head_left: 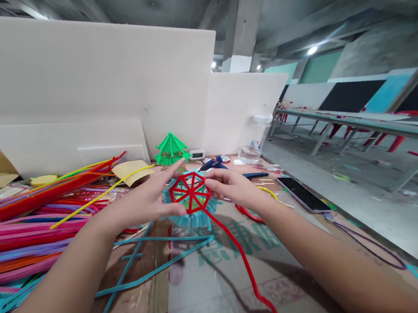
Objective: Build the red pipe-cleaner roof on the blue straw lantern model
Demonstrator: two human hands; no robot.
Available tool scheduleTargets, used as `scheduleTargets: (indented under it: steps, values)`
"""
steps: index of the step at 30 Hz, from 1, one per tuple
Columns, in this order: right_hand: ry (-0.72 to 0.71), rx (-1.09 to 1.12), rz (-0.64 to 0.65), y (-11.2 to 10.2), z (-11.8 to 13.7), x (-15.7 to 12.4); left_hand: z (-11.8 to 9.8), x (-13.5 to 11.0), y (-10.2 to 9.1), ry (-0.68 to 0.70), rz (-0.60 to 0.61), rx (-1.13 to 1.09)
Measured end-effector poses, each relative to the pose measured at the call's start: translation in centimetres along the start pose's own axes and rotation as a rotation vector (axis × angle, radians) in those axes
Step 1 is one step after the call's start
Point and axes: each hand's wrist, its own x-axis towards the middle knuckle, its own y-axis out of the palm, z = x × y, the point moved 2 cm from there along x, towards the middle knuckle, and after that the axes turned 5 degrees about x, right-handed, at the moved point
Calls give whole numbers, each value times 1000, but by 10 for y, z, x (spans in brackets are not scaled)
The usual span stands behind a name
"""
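My right hand [222, 184] pinches the red wheel [191, 192] at its edge, left hand [149, 195] spread opposite; snagging the loose tail [247, 267] could warp the wheel.

The head camera faces forward and down, close above the bench [131, 311]. It sees beyond the right edge [378, 238].

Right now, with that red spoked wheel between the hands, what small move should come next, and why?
Probably the right hand should take up the loose red tail. That hand's fingertips are at the rim of the red wheel, and the left hand spreads along the opposite side, while the tail trails toward the viewer, held by neither hand.
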Motion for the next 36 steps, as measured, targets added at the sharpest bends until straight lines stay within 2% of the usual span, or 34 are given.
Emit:
scheduleTargets:
  steps: [3,5,7,11,18,36]
  values:
    - [-16,15,3,3,1,-2,-6,3,-5,-20,-89,-106]
    - [-28,13,13,6,2,-2,-12,4,-7,14,-168,-38]
    - [-32,3,23,7,2,-2,-18,5,-7,71,-189,121]
    - [-43,-42,27,10,5,-4,-31,2,-6,152,-128,339]
    - [-53,-107,29,12,6,-6,-32,1,-7,87,-12,205]
    - [-65,-90,25,14,6,-6,-31,3,-3,96,-15,249]
